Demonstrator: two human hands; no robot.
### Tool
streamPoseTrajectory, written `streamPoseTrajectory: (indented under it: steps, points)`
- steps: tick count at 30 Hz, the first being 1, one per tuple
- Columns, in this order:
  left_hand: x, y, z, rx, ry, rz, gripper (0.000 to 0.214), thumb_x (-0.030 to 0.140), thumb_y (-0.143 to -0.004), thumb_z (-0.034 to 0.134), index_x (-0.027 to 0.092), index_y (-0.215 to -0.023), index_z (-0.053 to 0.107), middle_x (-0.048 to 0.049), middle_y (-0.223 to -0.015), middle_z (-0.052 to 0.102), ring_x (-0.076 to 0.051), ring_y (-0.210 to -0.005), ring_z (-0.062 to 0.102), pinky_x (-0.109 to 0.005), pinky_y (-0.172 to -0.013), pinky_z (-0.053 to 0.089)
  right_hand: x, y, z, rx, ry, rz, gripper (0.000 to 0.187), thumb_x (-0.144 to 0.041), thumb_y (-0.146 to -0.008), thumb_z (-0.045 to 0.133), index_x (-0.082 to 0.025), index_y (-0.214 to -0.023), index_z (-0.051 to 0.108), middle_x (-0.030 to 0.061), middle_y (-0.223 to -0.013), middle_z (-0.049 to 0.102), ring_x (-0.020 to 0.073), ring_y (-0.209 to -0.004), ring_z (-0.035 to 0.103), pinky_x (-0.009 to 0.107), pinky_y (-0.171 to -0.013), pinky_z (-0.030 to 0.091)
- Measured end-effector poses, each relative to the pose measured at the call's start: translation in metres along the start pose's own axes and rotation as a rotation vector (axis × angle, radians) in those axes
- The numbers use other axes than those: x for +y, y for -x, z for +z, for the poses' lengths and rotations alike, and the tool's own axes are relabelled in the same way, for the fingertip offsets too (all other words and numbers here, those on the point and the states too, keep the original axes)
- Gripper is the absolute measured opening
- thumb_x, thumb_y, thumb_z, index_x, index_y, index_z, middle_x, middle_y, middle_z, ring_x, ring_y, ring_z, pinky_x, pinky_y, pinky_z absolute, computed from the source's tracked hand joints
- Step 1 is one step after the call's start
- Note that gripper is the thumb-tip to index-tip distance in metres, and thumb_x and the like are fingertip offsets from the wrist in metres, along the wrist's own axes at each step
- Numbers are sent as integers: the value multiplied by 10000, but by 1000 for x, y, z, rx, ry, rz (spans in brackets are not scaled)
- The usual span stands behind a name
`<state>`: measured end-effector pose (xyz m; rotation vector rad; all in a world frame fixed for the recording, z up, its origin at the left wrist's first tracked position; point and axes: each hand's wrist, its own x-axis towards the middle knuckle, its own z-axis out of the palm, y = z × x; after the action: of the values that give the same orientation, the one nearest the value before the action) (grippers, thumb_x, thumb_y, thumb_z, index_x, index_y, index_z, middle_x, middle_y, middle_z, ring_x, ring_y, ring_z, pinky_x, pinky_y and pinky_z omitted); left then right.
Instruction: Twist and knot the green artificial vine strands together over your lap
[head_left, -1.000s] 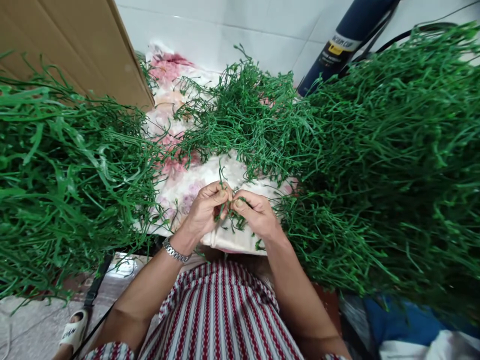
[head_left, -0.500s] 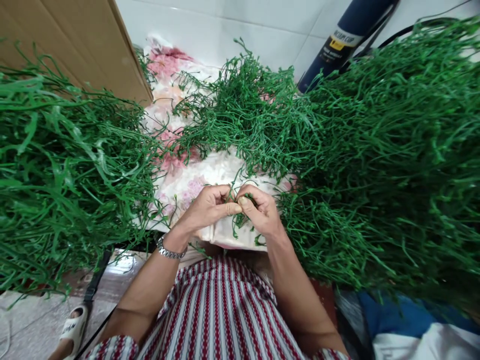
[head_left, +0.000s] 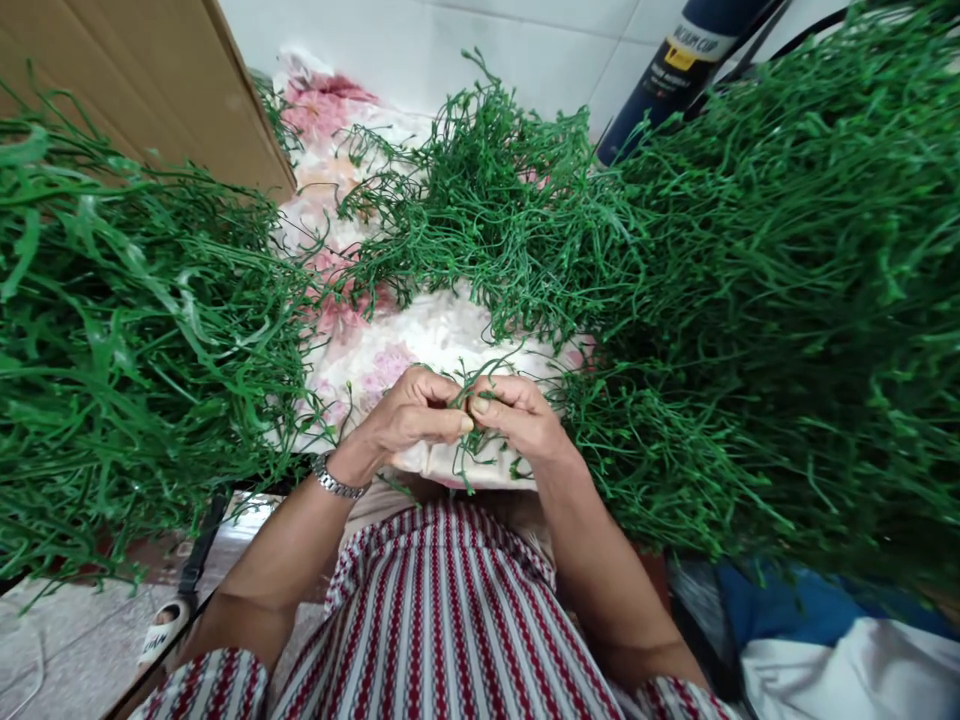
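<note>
1. Green plastic-looking branching stems [head_left: 471, 380]: small bunch btwn both hands, over the front part of the cloth, nr its near edge; a long strand arcs up & right, other tips hang below the fingers.
2. L hand [head_left: 424, 410]: thumb & forefinger drawn in close, tips pinching the stems, just a slim gap behind the tips; other fingers curled under, partly hidden. Silver metal link watch [head_left: 339, 480] on that wrist.
3. R hand [head_left: 521, 415]: thumb pressed to bent forefinger, practically no gap, holding the same bunch; thumb tips of both hands v. near each other. Exact grip pt hidden, can't tell.
4. White cloth w/ pink & lilac floral print [head_left: 435, 330]: under the hands, runs back to the white tiled wall [head_left: 510, 40].
5. Loose green stem heap [head_left: 495, 220] on the cloth, beyond the hands; big dense green pile [head_left: 765, 350] to the R; broader-bladed green pile [head_left: 135, 360] to the L.
6. Brown cardboard panel [head_left: 150, 80] upper L, behind the L pile. Dark-blue cylinder w/ white & yellow label [head_left: 664, 85] leans nr the wall, upper R.
7. Red, white & grey striped garment [head_left: 442, 610] on the person, bottom ctr.
</note>
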<state>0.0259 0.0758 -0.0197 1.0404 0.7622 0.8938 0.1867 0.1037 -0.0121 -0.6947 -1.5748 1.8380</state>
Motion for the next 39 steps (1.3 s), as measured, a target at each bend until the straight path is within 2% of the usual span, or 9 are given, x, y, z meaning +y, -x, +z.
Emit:
streamPoseTrajectory:
  steps: [5,10,16,25,32,36,39]
  points:
    - [2,0,5,19,198,-77,383,303,-576,726,120,-382,450,54,-308,338,-22,-285,279,-172,-325,234,-1,-2,4,15,-112,38,344,-411,-715,612,-157,-528,474,-49,-480,378,65,-448,304,222,-444,198]
    - [-5,-2,0,-12,234,-92,341,343,-551,742,103,-430,533,30,-316,409,-15,-259,269,-155,-282,185,1,-2,5,35,-185,97,326,-395,-705,610,-153,-531,476,-57,-452,393,52,-405,280,222,-423,155]
    - [-5,0,2,17,292,-88,318,352,-523,760,115,-449,561,59,-302,343,-23,-262,263,-177,-284,296,5,-1,5,38,-230,137,321,-409,-688,625,-153,-561,479,-53,-466,426,44,-391,283,215,-409,144]
    - [-10,0,-1,-4,298,-65,282,351,-539,747,122,-470,599,55,-306,340,-44,-272,302,-188,-284,325,5,0,9,84,-261,178,333,-437,-664,633,-158,-567,478,-62,-443,400,43,-373,262,207,-400,145]
    - [-11,2,0,9,319,-77,271,356,-511,754,130,-467,612,46,-304,364,-57,-266,326,-201,-282,331,9,1,9,60,-289,148,335,-436,-681,624,-166,-561,468,-67,-434,364,47,-368,232,205,-380,149]
    - [-7,1,3,95,361,-28,281,373,-477,765,122,-510,643,28,-336,434,-41,-281,300,-203,-296,328,6,1,11,121,-412,47,362,-440,-718,598,-184,-548,408,-68,-443,338,57,-373,275,208,-386,229]
    - [-1,0,3,119,334,15,244,335,-528,750,115,-534,643,21,-384,477,-13,-287,256,-187,-305,311,4,-1,13,190,-332,-14,318,-424,-748,595,-172,-601,466,-47,-488,409,65,-407,343,208,-404,254]
